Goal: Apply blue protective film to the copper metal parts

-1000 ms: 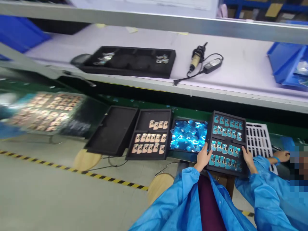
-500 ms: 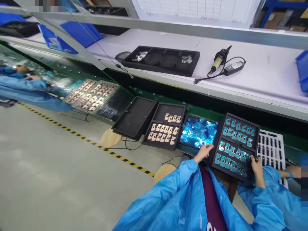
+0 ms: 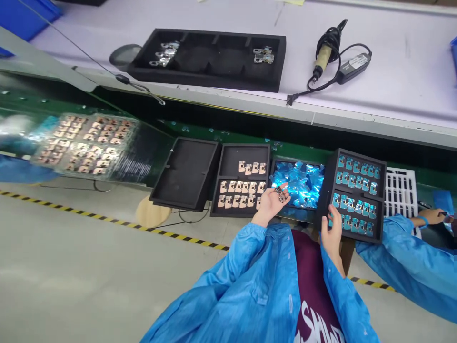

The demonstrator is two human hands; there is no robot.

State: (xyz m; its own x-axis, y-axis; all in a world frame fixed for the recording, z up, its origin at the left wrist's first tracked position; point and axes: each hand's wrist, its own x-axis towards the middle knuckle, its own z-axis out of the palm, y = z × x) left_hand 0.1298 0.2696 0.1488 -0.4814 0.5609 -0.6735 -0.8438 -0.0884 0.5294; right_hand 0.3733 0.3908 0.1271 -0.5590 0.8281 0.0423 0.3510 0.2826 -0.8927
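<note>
My left hand (image 3: 270, 205), palm up, holds a small shiny metal part (image 3: 281, 194) in its fingers, between the tray of copper-coloured parts (image 3: 233, 162) and the bin of crumpled blue film pieces (image 3: 296, 178). Thumb and fingers of my right hand (image 3: 333, 233) are apart at the lower left corner of a black tray (image 3: 357, 190). Rows of small parts with blue film (image 3: 352, 205) lie in that tray. The hand covers some of the bottom row, and whether it touches a part there is unclear.
An upside-down-looking black tray (image 3: 187, 174) lies left, beyond it clear sheets of copper-coloured parts (image 3: 94, 131). On the shelf are a divided black tray (image 3: 228, 59) and a corded tool (image 3: 323, 57). At right, a co-worker's hand (image 3: 433, 216) is beside a white slotted rack (image 3: 402, 190).
The view has tipped downward. My left hand has moved left from the film bin and now shows a metal part. My right hand has shifted from the tray's right edge to its lower left corner.
</note>
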